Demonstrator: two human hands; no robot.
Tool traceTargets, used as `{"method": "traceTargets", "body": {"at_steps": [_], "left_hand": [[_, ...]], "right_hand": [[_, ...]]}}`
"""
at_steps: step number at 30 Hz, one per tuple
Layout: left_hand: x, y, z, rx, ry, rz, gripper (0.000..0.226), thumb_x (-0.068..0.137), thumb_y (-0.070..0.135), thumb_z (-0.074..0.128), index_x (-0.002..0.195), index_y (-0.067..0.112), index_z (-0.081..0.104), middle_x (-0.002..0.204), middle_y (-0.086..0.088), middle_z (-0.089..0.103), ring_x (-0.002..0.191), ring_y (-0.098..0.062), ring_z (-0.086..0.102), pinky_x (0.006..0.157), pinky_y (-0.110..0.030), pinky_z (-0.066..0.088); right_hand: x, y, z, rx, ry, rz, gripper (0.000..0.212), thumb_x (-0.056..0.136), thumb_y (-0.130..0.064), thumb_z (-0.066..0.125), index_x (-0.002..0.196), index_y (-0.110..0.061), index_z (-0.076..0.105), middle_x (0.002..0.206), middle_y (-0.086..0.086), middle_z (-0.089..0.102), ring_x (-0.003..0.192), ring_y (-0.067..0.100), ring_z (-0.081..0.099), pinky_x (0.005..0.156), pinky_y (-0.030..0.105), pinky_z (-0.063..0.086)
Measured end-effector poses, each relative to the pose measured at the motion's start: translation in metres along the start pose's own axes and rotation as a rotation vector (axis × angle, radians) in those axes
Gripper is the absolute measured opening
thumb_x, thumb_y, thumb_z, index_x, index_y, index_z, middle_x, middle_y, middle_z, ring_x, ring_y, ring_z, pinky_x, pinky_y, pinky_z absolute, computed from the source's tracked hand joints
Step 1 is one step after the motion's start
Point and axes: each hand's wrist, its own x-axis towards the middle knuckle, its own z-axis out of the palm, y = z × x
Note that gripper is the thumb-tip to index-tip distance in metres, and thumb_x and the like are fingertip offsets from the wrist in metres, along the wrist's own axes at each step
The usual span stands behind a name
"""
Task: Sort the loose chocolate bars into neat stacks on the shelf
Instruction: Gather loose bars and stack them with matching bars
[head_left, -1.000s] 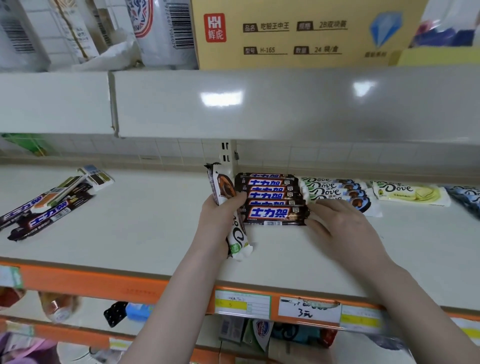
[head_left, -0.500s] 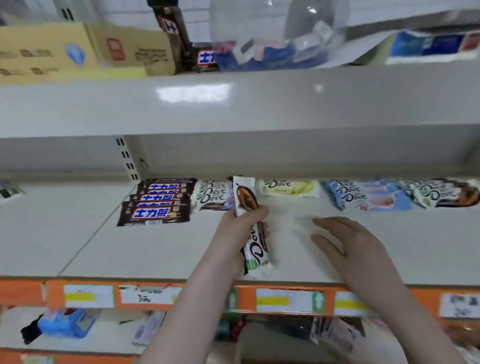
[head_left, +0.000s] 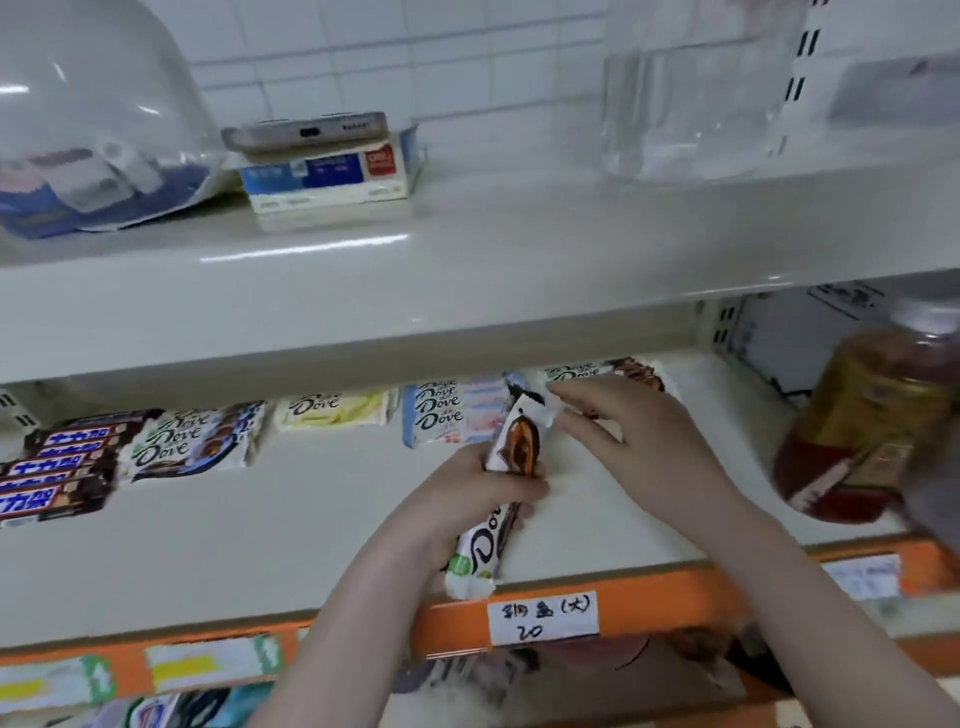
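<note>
Cream shelf (head_left: 208, 561) now sits lower-left in view; since half a second ago the camera has swung right, so the Snickers stack (head_left: 57, 473) that lay left of centre is pushed to the left edge. New at right: a blurred amber bottle (head_left: 862, 421). Upper shelf now shows a phone (head_left: 306, 130) lying on a blue-and-white box (head_left: 327, 176), not the yellow cartons seen before.

Counts: Snickers stack, about five bars showing. Dark Dove stack (head_left: 192, 441) just beside it, three logos visible. One pale yellow Dove bar (head_left: 332, 415). Light blue Dove stack (head_left: 447, 415), three logos. One more brown-and-white Dove pile (head_left: 623, 371) at the back right, partly hidden, count unclear. One held Dove bar (head_left: 511, 493).

Left hand (head_left: 467, 504) is curled tight around the middle of the held Dove bar, bar tilted, lower end over the orange shelf edge (head_left: 447, 623), upper end pointing toward the back. It was in this hand earlier too. Right hand (head_left: 639, 436), flat and apart from the bar before, has come across: fingers loosely spread, thumb and forefinger pinching the bar's top end flap. Handwritten price tag (head_left: 543, 618) sits on the edge below the hands.
</note>
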Motion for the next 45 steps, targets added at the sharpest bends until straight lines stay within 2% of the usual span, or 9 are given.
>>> {"method": "traceTargets", "body": {"at_steps": [6,9,14,19,25,29,33,40,45], "left_hand": [[0.021,0.008,0.015,0.016,-0.090,-0.014,0.012,0.080,-0.003,0.064,0.084,0.008,0.059,0.067,-0.007,0.058,0.053,-0.010,0.056,0.053,-0.019,0.048],[0.027,0.011,0.015,0.035,-0.153,0.008,0.013,0.079,-0.003,0.065,0.088,0.004,0.058,0.063,-0.004,0.059,0.053,-0.009,0.057,0.053,-0.018,0.048],[0.032,0.013,0.000,0.046,-0.203,0.012,0.011,0.076,0.006,0.071,0.084,0.010,0.063,0.071,-0.004,0.070,0.067,-0.011,0.066,0.057,-0.017,0.049],[0.033,0.005,-0.016,-0.157,-0.113,0.007,0.025,0.075,0.004,0.071,0.099,0.007,0.063,0.091,-0.013,0.074,0.075,-0.022,0.071,0.054,-0.024,0.054],[0.039,-0.005,-0.006,-0.374,0.019,0.039,0.036,0.069,0.008,0.074,0.103,0.000,0.062,0.097,-0.020,0.071,0.060,-0.020,0.068,0.048,-0.022,0.050],[0.043,-0.007,0.003,-0.367,0.001,0.031,0.025,0.074,0.005,0.072,0.097,0.004,0.062,0.097,-0.021,0.071,0.058,-0.019,0.067,0.047,-0.022,0.050],[0.046,-0.008,0.013,-0.370,-0.049,0.032,0.010,0.075,0.004,0.072,0.078,0.013,0.069,0.080,-0.013,0.073,0.049,-0.016,0.061,0.048,-0.023,0.049],[0.048,-0.016,0.021,-0.420,-0.015,-0.006,0.006,0.077,0.012,0.072,0.082,0.010,0.071,0.079,-0.011,0.073,0.058,-0.019,0.066,0.055,-0.025,0.054],[0.048,-0.024,0.017,-0.611,0.030,-0.018,0.015,0.076,0.007,0.069,0.087,0.003,0.060,0.070,-0.013,0.062,0.055,-0.019,0.060,0.051,-0.026,0.051]], "right_hand": [[0.015,0.015,-0.005,0.125,0.003,0.011,0.013,0.080,-0.019,0.067,0.092,-0.017,0.067,0.087,0.000,0.070,0.083,0.010,0.062,0.078,0.030,0.047],[0.018,0.024,-0.005,0.176,0.036,0.041,0.002,0.079,-0.016,0.067,0.079,-0.016,0.064,0.075,-0.005,0.068,0.074,0.003,0.060,0.071,0.026,0.046],[0.017,0.043,-0.008,0.135,0.148,0.158,0.021,0.078,-0.019,0.065,0.064,-0.031,0.053,0.060,-0.021,0.059,0.066,-0.005,0.054,0.059,0.010,0.039],[0.007,0.060,-0.008,0.115,0.149,0.293,0.025,0.079,-0.018,0.065,0.064,-0.033,0.053,0.065,-0.013,0.062,0.066,0.003,0.059,0.060,0.013,0.038],[-0.006,0.072,-0.007,0.075,0.077,0.341,0.010,0.081,-0.017,0.064,0.083,-0.027,0.061,0.081,-0.011,0.065,0.080,0.009,0.060,0.065,0.018,0.041],[-0.011,0.069,-0.008,-0.141,0.026,0.065,0.034,0.080,-0.029,0.065,0.114,-0.024,0.060,0.107,-0.014,0.053,0.099,0.001,0.042,0.084,0.020,0.031],[-0.008,0.067,-0.010,-0.381,-0.185,-0.165,0.049,0.077,-0.036,0.067,0.123,-0.023,0.054,0.115,-0.007,0.059,0.107,0.015,0.050,0.090,0.028,0.034],[0.001,0.076,-0.009,-0.522,-0.209,-0.249,0.043,0.079,-0.033,0.065,0.119,-0.022,0.055,0.110,-0.007,0.060,0.103,0.014,0.053,0.085,0.018,0.030],[0.019,0.091,-0.012,-0.659,-0.194,-0.209,0.033,0.082,-0.024,0.056,0.115,-0.019,0.056,0.109,-0.002,0.059,0.100,0.018,0.051,0.081,0.025,0.032]]}}
